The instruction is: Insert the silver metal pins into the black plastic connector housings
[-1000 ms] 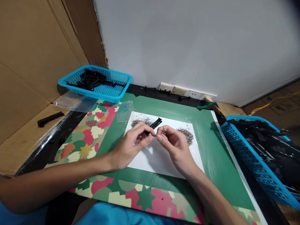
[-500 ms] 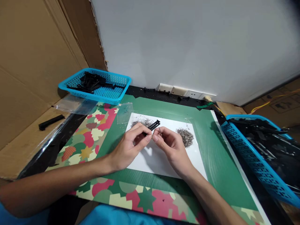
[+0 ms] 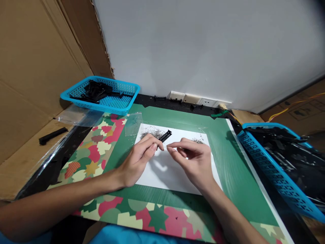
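A person's left hand (image 3: 138, 162) pinches a black plastic strip (image 3: 165, 136) between thumb and fingers, its far end raised over a white sheet (image 3: 165, 174) on the worktop (image 3: 228, 159). The right hand (image 3: 196, 162) hovers just beside it, fingers stretched toward the strip; whether they nip one of the tiny metal pieces (image 3: 152, 131) scattered on the sheet cannot be told. Steadying both wrists on the sheet and keeping the strip's open end turned toward the right fingertips looks the surest way to work. Blue baskets (image 3: 119, 109) of black parts flank the scene.
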`<state>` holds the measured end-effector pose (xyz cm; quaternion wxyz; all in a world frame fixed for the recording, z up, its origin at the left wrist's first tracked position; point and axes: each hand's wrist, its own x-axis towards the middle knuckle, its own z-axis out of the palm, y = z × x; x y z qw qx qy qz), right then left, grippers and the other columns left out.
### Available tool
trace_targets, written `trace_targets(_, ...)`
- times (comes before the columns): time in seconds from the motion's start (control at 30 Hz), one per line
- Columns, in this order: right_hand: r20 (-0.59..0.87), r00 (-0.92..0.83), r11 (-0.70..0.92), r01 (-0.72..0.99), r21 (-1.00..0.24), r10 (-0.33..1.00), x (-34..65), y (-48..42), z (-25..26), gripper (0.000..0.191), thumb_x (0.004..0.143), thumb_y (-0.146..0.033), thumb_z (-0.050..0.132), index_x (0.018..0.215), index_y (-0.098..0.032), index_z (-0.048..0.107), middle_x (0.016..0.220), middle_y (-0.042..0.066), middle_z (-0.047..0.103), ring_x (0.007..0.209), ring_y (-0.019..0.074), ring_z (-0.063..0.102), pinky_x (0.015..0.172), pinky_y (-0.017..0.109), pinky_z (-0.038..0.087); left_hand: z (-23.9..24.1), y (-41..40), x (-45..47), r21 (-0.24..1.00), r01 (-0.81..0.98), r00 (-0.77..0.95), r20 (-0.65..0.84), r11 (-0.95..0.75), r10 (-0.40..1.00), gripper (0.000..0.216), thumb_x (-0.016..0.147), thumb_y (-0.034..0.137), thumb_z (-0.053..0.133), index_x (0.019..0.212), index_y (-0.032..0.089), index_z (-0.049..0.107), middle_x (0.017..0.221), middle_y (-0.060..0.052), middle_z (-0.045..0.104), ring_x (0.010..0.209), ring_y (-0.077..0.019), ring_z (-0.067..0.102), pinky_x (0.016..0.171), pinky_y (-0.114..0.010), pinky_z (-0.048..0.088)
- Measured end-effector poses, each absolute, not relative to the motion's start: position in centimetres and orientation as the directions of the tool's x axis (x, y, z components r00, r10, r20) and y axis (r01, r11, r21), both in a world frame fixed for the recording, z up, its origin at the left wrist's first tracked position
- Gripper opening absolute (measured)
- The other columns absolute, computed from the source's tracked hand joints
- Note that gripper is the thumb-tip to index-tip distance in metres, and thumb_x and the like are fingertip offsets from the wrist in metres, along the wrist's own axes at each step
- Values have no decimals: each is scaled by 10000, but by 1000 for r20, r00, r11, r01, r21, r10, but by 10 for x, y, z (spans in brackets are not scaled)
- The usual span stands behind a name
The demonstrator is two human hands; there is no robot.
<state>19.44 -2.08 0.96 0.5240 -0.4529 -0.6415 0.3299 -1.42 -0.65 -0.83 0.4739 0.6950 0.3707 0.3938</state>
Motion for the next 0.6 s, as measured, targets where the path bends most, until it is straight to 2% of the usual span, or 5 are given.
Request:
trace_targets(0.1,527,54,479,343,-808,848,197,-24,11,82,867,-140,798,878,-201,851,599,-48,487,549,96,401,531,269,317,-14,-8,-14,972,75,379,179,-222,908,275,1133,420,409,1173,239,612,1042,-48,557,889,-172,541,733,-299,442)
trace_targets(0.17,585,47,521,400,-754,810,196,-25,11,88,858,-119,799,866,-193,845,605,-43,512,543,92,412,522,265,320,-19,-9,-14,978,17,366,189,-209,911,218,1115,415,477,1275,277,533,1086,-39,539,894,-161,542,763,-294,465)
trace_targets(0.27,628,-3,570,422,-705,778,192,-27,9,99,856,-96,791,866,-184,837,598,-45,517,531,85,421,509,255,322,-22,-10,-13,969,-13,385,233,-248,893,300,1086,373,565,1366,321,471,1195,-42,526,987,-161,564,848,-295,490)
trace_targets(0.37,659,-44,616,407,-675,751,188,-28,6,128,865,-70,768,902,-176,831,592,-51,506,523,82,431,497,244,322,-23,-10,-13,956,-1,410,268,-294,872,311,1077,326,595,1367,322,485,1240,-44,537,1055,-165,580,888,-287,496)
trace_targets(0.6,684,-116,674,354,-649,720,186,-28,4,155,869,-44,753,934,-163,828,579,-61,496,500,74,414,466,229,302,-26,-12,-17,945,0,458,291,-327,840,233,1085,291,582,1302,285,498,1183,-52,555,1060,-181,594,864,-293,499)
